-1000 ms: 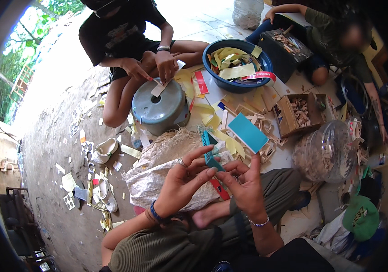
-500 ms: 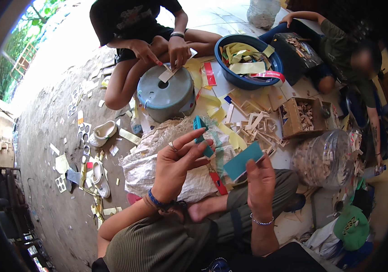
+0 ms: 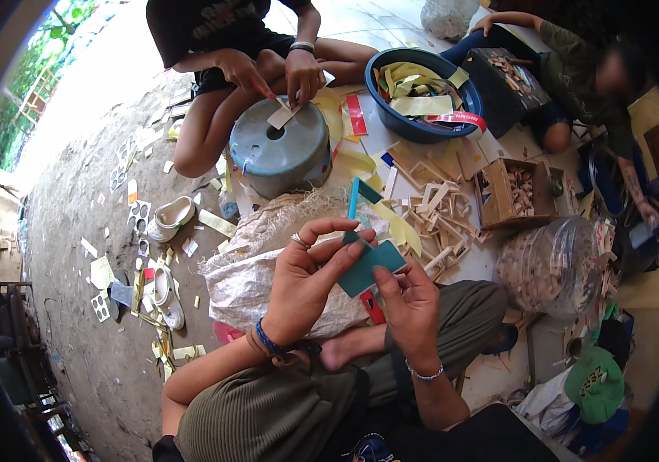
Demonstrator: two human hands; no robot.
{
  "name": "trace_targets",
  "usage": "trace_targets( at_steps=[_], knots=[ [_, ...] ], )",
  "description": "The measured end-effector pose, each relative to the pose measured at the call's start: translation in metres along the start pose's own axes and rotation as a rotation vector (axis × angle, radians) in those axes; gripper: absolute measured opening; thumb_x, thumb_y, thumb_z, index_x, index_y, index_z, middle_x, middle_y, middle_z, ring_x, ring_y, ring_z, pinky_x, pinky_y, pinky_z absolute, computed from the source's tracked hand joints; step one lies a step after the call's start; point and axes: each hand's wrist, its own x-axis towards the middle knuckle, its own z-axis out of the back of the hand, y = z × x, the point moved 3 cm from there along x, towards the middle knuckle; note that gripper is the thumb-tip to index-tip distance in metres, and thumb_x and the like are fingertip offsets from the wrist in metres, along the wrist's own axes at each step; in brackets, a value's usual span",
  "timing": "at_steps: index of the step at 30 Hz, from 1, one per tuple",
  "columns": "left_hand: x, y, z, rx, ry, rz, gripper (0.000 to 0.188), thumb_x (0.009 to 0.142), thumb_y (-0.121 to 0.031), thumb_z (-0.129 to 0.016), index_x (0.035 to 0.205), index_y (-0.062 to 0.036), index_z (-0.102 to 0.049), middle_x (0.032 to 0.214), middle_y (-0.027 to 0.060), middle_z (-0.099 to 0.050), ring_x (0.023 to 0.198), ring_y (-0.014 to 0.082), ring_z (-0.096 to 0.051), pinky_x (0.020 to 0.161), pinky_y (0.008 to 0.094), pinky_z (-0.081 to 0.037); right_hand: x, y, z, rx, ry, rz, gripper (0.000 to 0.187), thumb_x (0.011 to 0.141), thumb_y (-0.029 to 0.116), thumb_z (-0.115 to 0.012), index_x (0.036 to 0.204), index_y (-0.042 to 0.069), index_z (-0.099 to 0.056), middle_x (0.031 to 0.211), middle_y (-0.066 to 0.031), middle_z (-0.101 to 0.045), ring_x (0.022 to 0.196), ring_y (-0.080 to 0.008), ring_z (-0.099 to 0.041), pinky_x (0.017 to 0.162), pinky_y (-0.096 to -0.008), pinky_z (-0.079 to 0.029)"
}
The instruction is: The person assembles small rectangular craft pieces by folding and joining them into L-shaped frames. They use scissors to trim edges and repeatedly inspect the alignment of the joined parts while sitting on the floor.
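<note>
My left hand (image 3: pixel 306 277) is closed in a pinch on a narrow teal strip (image 3: pixel 353 206), which stands up above the fingers and bends over at its top. Close beside it, my right hand (image 3: pixel 413 312) grips a flat teal rectangular card (image 3: pixel 373 271) between thumb and fingers. The card's upper left part lies against my left fingertips, which partly hide it. Whether strip and card are joined there cannot be made out. Under my hands lies a crumpled white woven sack (image 3: pixel 245 285), with a red strip (image 3: pixel 372 306) at its right.
Ahead, another person's hands hold a pale piece (image 3: pixel 283 115) on a grey upturned tub (image 3: pixel 279 150). A blue basin (image 3: pixel 391 127) holds paper scraps. To the right are loose wooden pieces (image 3: pixel 441 219), a wooden box (image 3: pixel 499 219) and a clear jar (image 3: pixel 549 269). Clogs (image 3: pixel 168 219) lie left.
My right hand has moved left and up, bringing the card against my left fingertips. The strip in my left hand has turned more upright.
</note>
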Motion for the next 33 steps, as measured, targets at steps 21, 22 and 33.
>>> trace_targets(
  at_steps=[21, 22, 33],
  knots=[
    [0.001, 0.0, -0.001, 0.066, 0.041, 0.05, 0.04, 0.111, -0.018, -0.056, 0.148, -0.0043, -0.051, 0.137, 0.0173, -0.067, 0.13, 0.022, -0.063, 0.109, 0.0352, -0.053, 0.011, 0.001, 0.01, -0.031, -0.059, 0.016, 0.019, 0.099, 0.017, -0.076, 0.095, 0.0, -0.069, 0.078, -0.0008, -0.067, 0.067, -0.0031, -0.053, 0.06, -0.0233, -0.045],
    [0.001, 0.0, -0.001, 0.082, 0.041, 0.042, 0.04, 0.111, -0.018, -0.056, 0.148, -0.0043, -0.051, 0.137, 0.0173, -0.067, 0.131, 0.022, -0.063, 0.109, 0.0349, -0.053, 0.011, 0.001, 0.009, -0.066, -0.059, 0.024, 0.019, 0.099, 0.017, -0.076, 0.094, 0.0, -0.069, 0.078, -0.0009, -0.067, 0.067, -0.0032, -0.053, 0.06, -0.0235, -0.044],
    [0.0, -0.002, -0.001, 0.118, 0.071, 0.014, 0.042, 0.111, -0.014, -0.056, 0.15, -0.0042, -0.049, 0.14, 0.0166, -0.066, 0.13, 0.0197, -0.062, 0.11, 0.0334, -0.051, 0.01, 0.001, 0.008, -0.197, -0.058, -0.028, 0.028, 0.095, 0.022, -0.08, 0.081, 0.001, -0.066, 0.064, -0.0023, -0.06, 0.062, -0.0065, -0.05, 0.056, -0.0282, -0.041]
  ],
)
